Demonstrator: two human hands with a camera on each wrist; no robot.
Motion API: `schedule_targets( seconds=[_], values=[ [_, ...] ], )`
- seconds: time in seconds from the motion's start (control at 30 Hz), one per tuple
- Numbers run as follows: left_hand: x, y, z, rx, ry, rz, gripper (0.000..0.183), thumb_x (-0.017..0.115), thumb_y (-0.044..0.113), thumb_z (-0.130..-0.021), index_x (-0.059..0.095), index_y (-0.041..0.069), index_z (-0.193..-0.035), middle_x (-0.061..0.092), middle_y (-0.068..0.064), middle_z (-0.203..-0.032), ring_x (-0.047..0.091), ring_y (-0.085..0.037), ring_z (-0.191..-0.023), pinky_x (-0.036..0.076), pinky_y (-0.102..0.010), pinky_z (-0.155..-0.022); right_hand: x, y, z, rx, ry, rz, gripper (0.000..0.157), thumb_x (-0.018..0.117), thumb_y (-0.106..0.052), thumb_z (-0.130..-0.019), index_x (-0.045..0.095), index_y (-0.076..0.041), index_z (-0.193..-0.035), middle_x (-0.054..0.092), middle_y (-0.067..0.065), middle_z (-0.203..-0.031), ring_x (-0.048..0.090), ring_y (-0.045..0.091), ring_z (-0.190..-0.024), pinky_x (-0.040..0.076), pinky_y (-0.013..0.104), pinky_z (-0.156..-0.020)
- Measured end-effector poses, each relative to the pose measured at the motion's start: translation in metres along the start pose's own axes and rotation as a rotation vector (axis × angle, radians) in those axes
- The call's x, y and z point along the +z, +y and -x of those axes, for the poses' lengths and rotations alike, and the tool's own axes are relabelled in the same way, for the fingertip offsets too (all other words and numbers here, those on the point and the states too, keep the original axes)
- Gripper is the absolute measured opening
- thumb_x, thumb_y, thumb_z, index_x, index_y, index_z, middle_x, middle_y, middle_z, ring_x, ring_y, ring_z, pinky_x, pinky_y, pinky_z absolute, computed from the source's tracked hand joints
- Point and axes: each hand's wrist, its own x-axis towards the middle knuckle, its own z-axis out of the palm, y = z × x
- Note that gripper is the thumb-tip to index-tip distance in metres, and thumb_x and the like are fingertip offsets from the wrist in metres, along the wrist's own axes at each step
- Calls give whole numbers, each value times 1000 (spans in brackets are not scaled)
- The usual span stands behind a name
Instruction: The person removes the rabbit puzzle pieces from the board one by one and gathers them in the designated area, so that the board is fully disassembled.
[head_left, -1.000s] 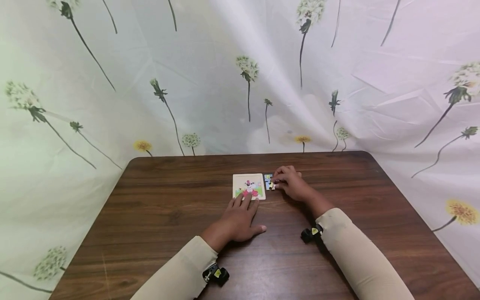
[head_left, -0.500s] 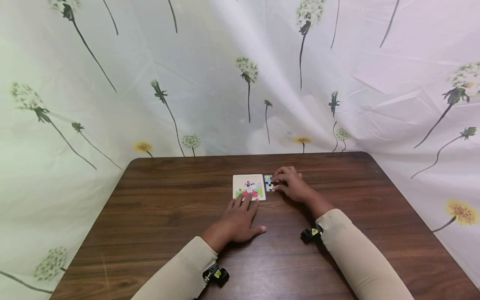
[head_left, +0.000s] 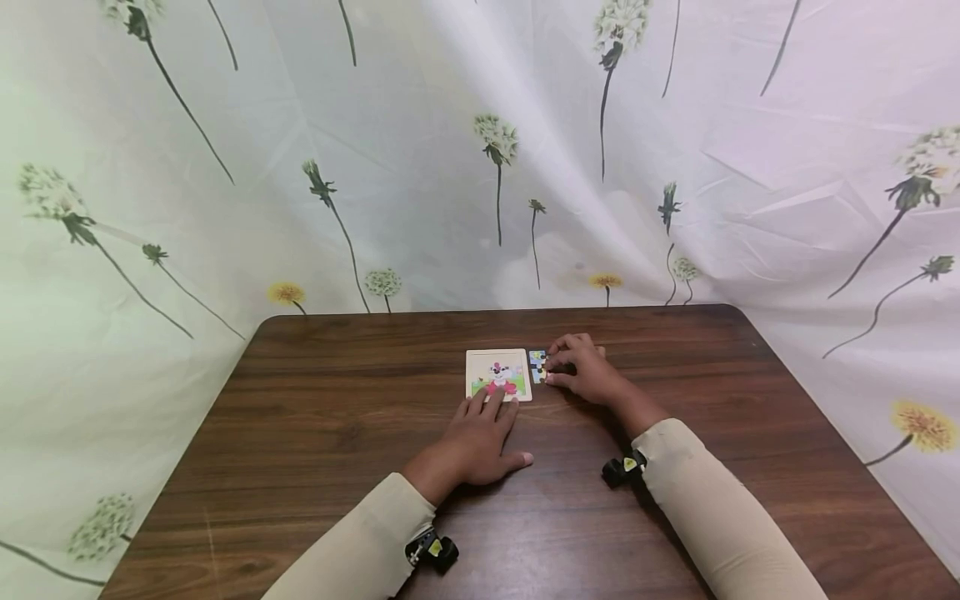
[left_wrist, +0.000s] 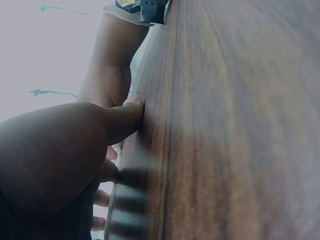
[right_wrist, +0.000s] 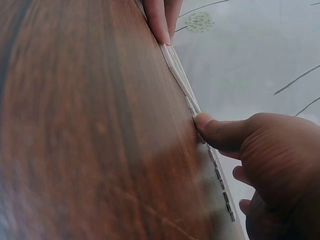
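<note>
Where the wood-grain bench [head_left: 322, 417] ends beyond the left hand [head_left: 480, 440] and right hand [head_left: 590, 372], dandelion-print fabric [head_left: 438, 167] is seen. Jigsaw pieces [head_left: 537, 367] are gripped by the right hand's bent fingers and thumb; their edge-on row beneath it is shown only by the right wrist view. Just ahead of the left hand, a cartoon picture [head_left: 500, 376] is framed by the jigsaw tray [head_left: 480, 352], touched by outstretched fingers.

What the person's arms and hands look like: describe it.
The left sleeve and right sleeve are plain, beige and wrist-length, each with a small black wrist camera and a yellow label near its end. The left hand and right hand are ungloved.
</note>
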Motion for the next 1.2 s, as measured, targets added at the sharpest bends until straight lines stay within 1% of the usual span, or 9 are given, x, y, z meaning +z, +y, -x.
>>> schedule_targets(
  seconds=[0.23, 0.33, 0.5, 0.6, 0.73, 0.87, 1.03, 1.2],
  values=[
    [1, 0, 0, 2, -2, 3, 91, 52, 72, -106, 30, 18, -175, 20, -13, -184, 14, -40, -172, 21, -60, -137, 0, 1, -2, -1, 25, -14, 16, 87, -23, -96, 85, -15, -110, 65, 7, -132, 48, 32, -131, 29, 58, -106],
    [1, 1, 0, 4, -2, 2, 91, 53, 72, -106, 30, 18, -175, 20, -13, -184, 14, -40, -171, 22, -60, -137, 1, -2, -4, 1, 28, -17, 14, 85, -21, -98, 84, -14, -110, 65, 7, -132, 48, 31, -131, 28, 60, -107],
    [1, 1, -1, 4, 2, -3, 91, 53, 72, -106, 30, 17, -175, 19, -13, -184, 14, -40, -171, 22, -59, -137, 8, -12, -14, -46, 21, -8, 13, 83, -20, -100, 83, -13, -111, 65, 10, -134, 49, 33, -130, 29, 65, -107],
    [0, 1, -1, 5, 2, -5, 91, 53, 71, -106, 29, 17, -175, 20, -13, -184, 14, -40, -171, 22, -59, -136, 14, -20, -20, -66, 12, -7, 13, 82, -20, -101, 83, -13, -112, 65, 11, -132, 49, 34, -128, 29, 67, -105],
    [-1, 1, -1, 9, 4, -8, 90, 53, 70, -107, 30, 17, -175, 20, -13, -184, 15, -40, -171, 22, -59, -136, 23, -28, -27, -58, -4, 0, 14, 79, -22, -103, 82, -15, -114, 65, 10, -130, 51, 33, -126, 31, 62, -102],
    [0, 1, -2, 7, 0, -8, 89, 53, 70, -107, 29, 17, -175, 20, -13, -184, 14, -40, -172, 21, -60, -137, 30, -32, -33, -40, -29, 26, 18, 78, -27, -104, 82, -17, -119, 65, 9, -133, 51, 30, -127, 29, 58, -103],
    [-2, 1, -1, 3, -3, -10, 90, 54, 70, -106, 30, 17, -175, 20, -13, -184, 14, -40, -171, 21, -61, -136, 34, -37, -37, -32, -52, 37, 20, 76, -30, -105, 81, -18, -120, 65, 8, -134, 50, 29, -129, 28, 61, -106],
    [-1, 0, -2, 0, -2, -8, 90, 54, 70, -106, 29, 16, -175, 19, -14, -184, 13, -41, -171, 20, -61, -137, 35, -41, -40, -33, -52, 26, 19, 75, -28, -106, 82, -17, -120, 65, 9, -132, 50, 30, -127, 29, 63, -106]
  ],
)
